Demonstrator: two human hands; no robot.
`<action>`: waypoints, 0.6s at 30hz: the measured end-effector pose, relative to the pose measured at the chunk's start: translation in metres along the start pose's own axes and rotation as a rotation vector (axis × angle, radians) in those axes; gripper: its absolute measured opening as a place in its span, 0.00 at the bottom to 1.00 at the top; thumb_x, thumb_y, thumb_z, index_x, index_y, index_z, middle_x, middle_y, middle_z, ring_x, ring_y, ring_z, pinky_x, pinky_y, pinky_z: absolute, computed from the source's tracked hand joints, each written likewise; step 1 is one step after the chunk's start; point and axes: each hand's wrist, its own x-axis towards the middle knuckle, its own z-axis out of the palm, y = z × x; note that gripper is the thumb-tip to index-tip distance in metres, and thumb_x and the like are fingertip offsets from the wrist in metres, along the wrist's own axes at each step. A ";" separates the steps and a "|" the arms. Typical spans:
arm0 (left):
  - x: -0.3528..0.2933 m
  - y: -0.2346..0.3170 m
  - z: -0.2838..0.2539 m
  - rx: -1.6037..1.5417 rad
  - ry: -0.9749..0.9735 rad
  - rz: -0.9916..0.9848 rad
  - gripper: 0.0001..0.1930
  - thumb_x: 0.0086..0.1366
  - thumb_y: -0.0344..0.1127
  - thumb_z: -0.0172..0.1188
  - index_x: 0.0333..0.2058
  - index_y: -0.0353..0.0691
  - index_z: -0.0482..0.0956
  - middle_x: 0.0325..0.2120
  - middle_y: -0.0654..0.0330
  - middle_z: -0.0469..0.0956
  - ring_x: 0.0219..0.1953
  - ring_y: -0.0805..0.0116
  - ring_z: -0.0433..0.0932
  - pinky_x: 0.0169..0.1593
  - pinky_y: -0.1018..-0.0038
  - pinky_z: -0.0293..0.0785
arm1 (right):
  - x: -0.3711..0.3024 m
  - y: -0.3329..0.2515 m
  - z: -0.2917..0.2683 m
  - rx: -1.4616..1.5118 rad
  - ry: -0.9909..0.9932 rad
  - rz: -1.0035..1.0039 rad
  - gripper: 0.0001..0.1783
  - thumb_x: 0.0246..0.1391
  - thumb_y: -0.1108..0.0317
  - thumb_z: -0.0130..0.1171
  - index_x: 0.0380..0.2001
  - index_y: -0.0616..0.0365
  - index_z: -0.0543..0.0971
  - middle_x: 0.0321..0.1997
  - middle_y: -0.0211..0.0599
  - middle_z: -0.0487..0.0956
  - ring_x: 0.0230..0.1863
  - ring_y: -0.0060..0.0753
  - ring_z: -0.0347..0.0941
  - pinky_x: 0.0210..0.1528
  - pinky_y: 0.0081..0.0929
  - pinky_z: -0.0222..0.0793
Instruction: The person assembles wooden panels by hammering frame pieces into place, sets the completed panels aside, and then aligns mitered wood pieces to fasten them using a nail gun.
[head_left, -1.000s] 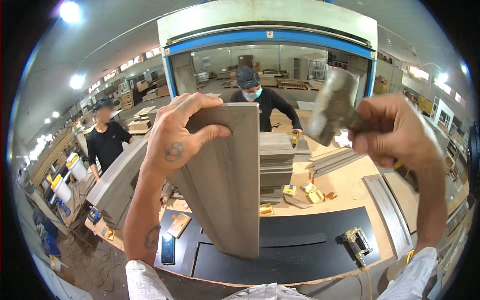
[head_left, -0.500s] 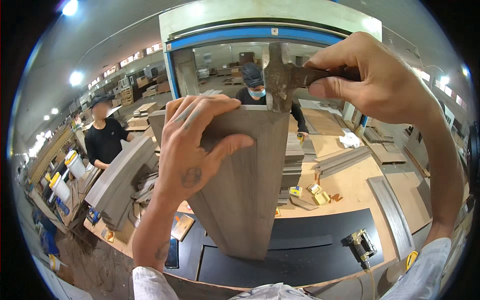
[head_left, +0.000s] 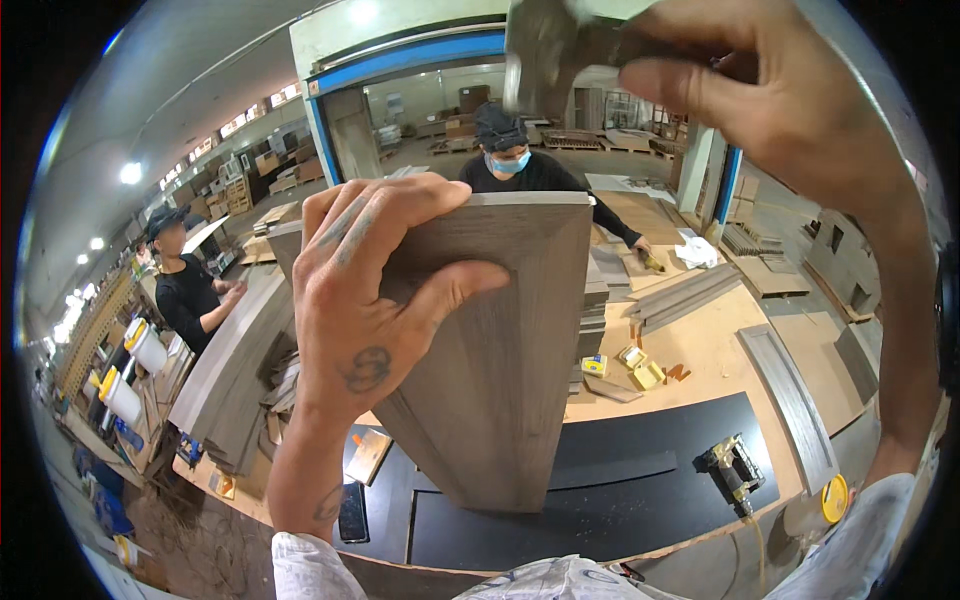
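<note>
A grey-brown wooden cabinet door (head_left: 490, 370) stands on end on a black panel (head_left: 620, 500) on the workbench. My left hand (head_left: 375, 260) grips its upper left part, fingers over the top edge and thumb lying across the front face. In my right hand (head_left: 740, 80) is a hammer (head_left: 550, 55), its handle pinched between thumb and fingers. The metal head is raised above the door's top edge, apart from it and slightly blurred. Part of my right hand passes out of view at the top.
A nail gun (head_left: 735, 472) with a hose lies right on the black panel. Yellow boxes (head_left: 648, 374) and a long frame piece (head_left: 790, 405) rest farther back. Stacked boards (head_left: 235, 370) fill the left side. One person (head_left: 505, 165) stands across the bench, another person (head_left: 185, 280) at left.
The hammer has risen off the door's top edge, and my right hand has gone up with it. My left hand keeps its hold. The person opposite has reached out an arm.
</note>
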 end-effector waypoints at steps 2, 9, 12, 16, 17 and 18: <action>0.004 0.005 0.004 -0.013 -0.010 -0.023 0.28 0.38 0.39 0.79 0.41 0.41 0.84 0.40 0.60 0.84 0.46 0.64 0.77 0.53 0.68 0.72 | 0.013 -0.016 -0.014 0.159 -0.193 0.460 0.10 0.59 0.68 0.58 0.33 0.66 0.82 0.19 0.41 0.77 0.19 0.27 0.65 0.25 0.30 0.60; 0.000 -0.006 0.002 -0.019 0.003 0.024 0.27 0.39 0.39 0.79 0.41 0.39 0.84 0.40 0.59 0.84 0.45 0.64 0.78 0.51 0.69 0.73 | 0.004 0.000 0.004 0.011 -0.089 0.005 0.10 0.59 0.67 0.60 0.33 0.64 0.83 0.18 0.38 0.77 0.19 0.24 0.64 0.24 0.31 0.58; 0.003 -0.005 0.004 -0.032 -0.018 0.022 0.28 0.40 0.40 0.79 0.42 0.39 0.83 0.39 0.59 0.84 0.45 0.64 0.79 0.50 0.68 0.73 | 0.010 0.014 -0.001 0.090 -0.359 -0.055 0.11 0.59 0.66 0.61 0.36 0.62 0.84 0.17 0.36 0.77 0.18 0.24 0.65 0.24 0.27 0.59; 0.008 -0.014 -0.011 0.009 -0.039 0.052 0.23 0.46 0.44 0.75 0.41 0.42 0.83 0.37 0.58 0.83 0.43 0.59 0.80 0.51 0.68 0.69 | -0.004 0.047 0.040 0.240 0.185 -0.090 0.14 0.57 0.69 0.63 0.42 0.68 0.79 0.35 0.33 0.77 0.36 0.25 0.76 0.41 0.26 0.72; 0.006 -0.021 -0.024 0.065 -0.096 0.029 0.25 0.44 0.42 0.76 0.43 0.41 0.83 0.38 0.59 0.83 0.44 0.61 0.79 0.51 0.68 0.71 | 0.001 0.051 0.031 0.242 -0.055 -0.056 0.17 0.57 0.69 0.65 0.47 0.67 0.77 0.43 0.35 0.76 0.43 0.31 0.78 0.48 0.29 0.74; 0.004 -0.025 -0.038 0.106 -0.145 0.005 0.27 0.43 0.40 0.77 0.45 0.40 0.83 0.40 0.59 0.83 0.44 0.63 0.79 0.51 0.69 0.72 | 0.001 0.052 0.033 0.247 -0.056 -0.083 0.17 0.57 0.69 0.65 0.47 0.67 0.77 0.43 0.35 0.76 0.43 0.31 0.78 0.48 0.29 0.74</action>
